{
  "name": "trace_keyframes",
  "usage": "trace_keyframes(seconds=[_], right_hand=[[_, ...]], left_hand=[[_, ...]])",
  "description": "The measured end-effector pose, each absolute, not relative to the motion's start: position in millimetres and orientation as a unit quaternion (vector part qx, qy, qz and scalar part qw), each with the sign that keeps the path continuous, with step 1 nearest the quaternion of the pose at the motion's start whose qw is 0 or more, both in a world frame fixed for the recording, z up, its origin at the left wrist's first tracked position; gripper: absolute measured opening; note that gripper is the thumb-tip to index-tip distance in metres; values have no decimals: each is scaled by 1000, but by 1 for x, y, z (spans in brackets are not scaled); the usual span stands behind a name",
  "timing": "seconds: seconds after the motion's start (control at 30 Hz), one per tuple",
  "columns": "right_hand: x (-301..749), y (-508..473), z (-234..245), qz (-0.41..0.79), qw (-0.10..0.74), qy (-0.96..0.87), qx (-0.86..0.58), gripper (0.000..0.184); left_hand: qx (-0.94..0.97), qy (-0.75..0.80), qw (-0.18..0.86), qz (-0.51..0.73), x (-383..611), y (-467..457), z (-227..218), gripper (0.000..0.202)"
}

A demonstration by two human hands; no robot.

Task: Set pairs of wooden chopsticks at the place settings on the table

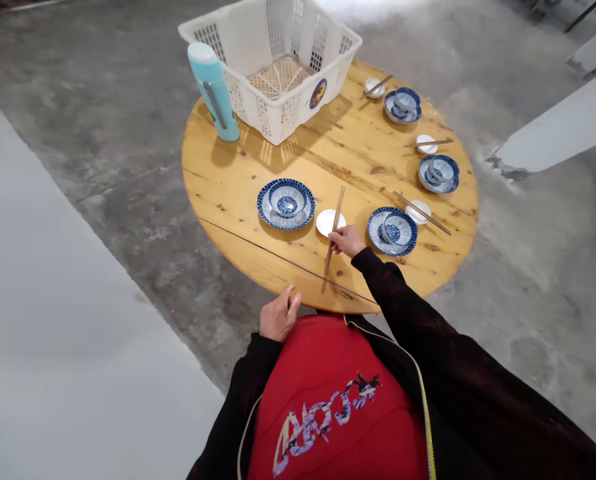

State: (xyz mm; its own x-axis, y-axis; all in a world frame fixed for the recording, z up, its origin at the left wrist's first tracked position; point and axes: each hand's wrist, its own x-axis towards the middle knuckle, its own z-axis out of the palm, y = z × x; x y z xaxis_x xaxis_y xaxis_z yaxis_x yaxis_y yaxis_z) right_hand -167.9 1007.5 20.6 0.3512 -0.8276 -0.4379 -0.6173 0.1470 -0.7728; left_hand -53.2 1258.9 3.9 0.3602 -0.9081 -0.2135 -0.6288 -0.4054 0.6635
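Observation:
My right hand [347,241] pinches a pair of wooden chopsticks [340,203] over a small white dish [326,223]. The chopsticks lean across the dish's right side, their near ends toward the table edge. Left of the dish, a blue-and-white bowl [287,200] sits on a matching plate [267,217]. Just right of my right hand is another bowl [399,229] on a plate [377,241]. My left hand [279,315] hangs at the near edge of the round wooden table [258,257], loosely curved with thumb and fingers apart, and holds nothing.
A white plastic basket [283,113] stands at the table's far left, a turquoise thermos [215,93] beside it. Along the right side are more place settings with bowls [440,171], small dishes [419,212] and chopsticks [428,143]. A white pillar [553,137] rises beyond.

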Motion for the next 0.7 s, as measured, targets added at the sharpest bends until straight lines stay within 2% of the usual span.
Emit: trace_keyframes(seconds=[0.2, 0.47, 0.7], right_hand=[[-143, 973, 15, -9, 393, 602, -695, 20], [-134, 967, 1, 5, 397, 634, -664, 9], [-134, 969, 0, 24, 352, 629, -693, 17]], left_hand=[[812, -432, 256, -298, -18, 1289, -13, 34], [825, -411, 258, -289, 4, 1301, -19, 34], [820, -425, 253, -288, 11, 1292, -17, 35]])
